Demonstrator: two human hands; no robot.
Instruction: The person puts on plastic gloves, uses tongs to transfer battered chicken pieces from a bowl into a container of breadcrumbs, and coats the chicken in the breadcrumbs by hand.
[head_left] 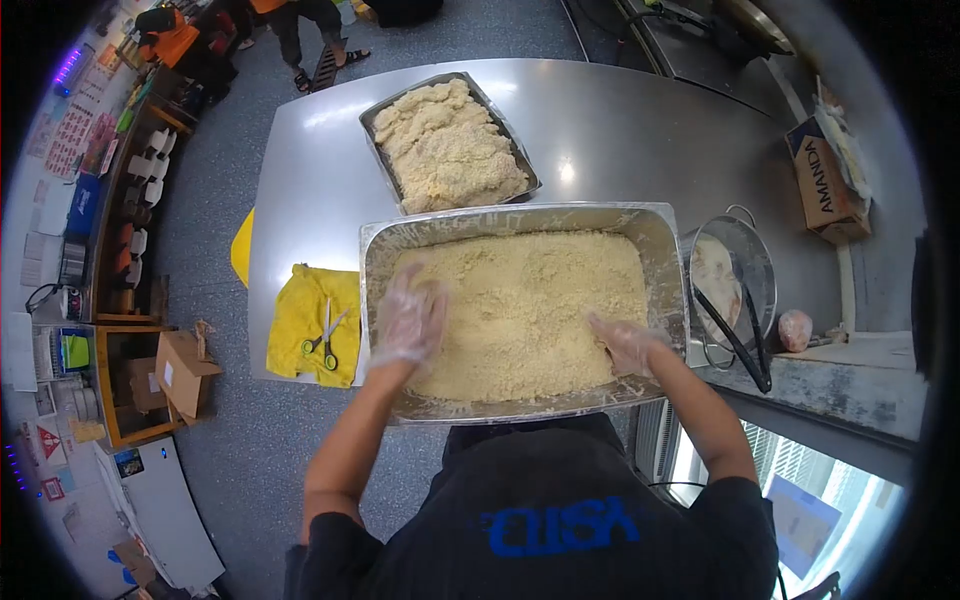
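A large metal pan (665, 270) of pale yellow breadcrumbs (520, 300) sits at the table's near edge. Both my hands wear clear plastic gloves. At the pan's left side, my left hand (413, 318) is over the crumbs with fingers extended, somewhat blurred. Toward the right wall, my right hand (627, 345) touches the crumbs, its fingers stretched out and partly hidden. Neither hand shows anything in its grip. Behind the pan, a smaller metal tray (525, 165) holds a pile of crumb-coated pieces (450, 145).
Scissors (325, 340) lie on a yellow cloth (290, 320) at left. On the right stand a round metal container (755, 265) with black-handled tongs (735, 340) and a cardboard box (825, 185). Other people (310, 30) stand beyond the steel table (620, 130).
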